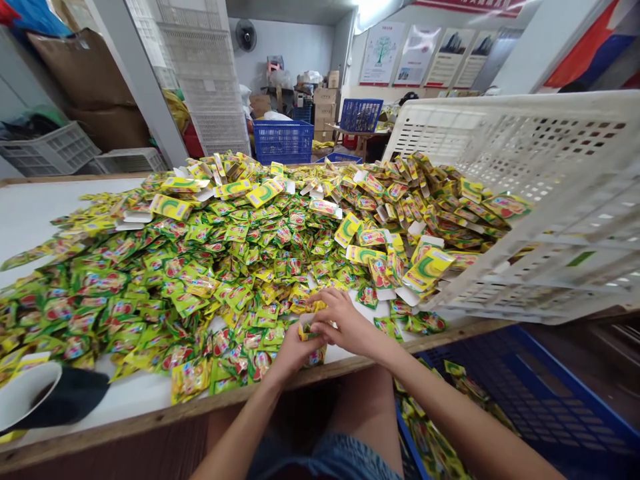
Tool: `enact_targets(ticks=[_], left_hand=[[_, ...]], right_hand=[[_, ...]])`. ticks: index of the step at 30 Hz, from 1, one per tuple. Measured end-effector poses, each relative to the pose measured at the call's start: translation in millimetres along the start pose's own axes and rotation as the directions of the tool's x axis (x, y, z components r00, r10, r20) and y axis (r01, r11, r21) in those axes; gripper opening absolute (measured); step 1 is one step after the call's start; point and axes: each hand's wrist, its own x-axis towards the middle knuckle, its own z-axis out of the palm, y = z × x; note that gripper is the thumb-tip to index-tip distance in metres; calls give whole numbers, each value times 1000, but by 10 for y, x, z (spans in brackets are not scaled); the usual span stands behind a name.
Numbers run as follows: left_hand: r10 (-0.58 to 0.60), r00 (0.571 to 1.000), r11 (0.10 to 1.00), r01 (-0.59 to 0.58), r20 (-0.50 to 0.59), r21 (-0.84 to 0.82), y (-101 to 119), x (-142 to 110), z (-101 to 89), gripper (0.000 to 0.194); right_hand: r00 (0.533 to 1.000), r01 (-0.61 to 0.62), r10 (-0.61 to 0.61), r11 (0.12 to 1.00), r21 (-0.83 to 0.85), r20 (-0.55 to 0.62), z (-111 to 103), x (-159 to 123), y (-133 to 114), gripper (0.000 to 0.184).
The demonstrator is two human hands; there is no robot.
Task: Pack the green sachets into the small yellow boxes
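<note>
Near the front edge of the table, my left hand (294, 352) is closed around a small cardboard box (306, 328) whose white-lined open end points up. My right hand (345, 325) bends over that opening with its fingers drawn together; whatever they hold is hidden. Small green and yellow sachets (265, 310) with red fruit pictures lie heaped in front of and around both hands. Unfilled-looking yellow printed boxes (427, 270), some with white flaps standing out, lie on the heap to the right. More such boxes (170, 207) rest on its far left part.
A white perforated crate (565, 133) lies tipped on its side at the right, boxes spilling from its mouth. Below the table edge stands a blue crate (545, 393) with sachets. A dark cup (75, 397) lies at the left front. Tall stacked white crates (205, 73) stand behind.
</note>
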Motion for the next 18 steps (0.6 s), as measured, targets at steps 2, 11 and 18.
enact_targets(ticks=[2,11,18], left_hand=[[24,1000,1000,-24,-18,12,-2,6,-1,34],[137,980,987,-123,-145,101,48,-244,-56,45],[132,984,990,-125,-116,62,37,-305,-47,45]], right_hand=[[999,-15,15,1000,7,32,8,-32,17,14],[986,-137,155,966,219,-67,187,-185,92,16],[992,-120,121,991,64,-20,188,-70,-2,14]])
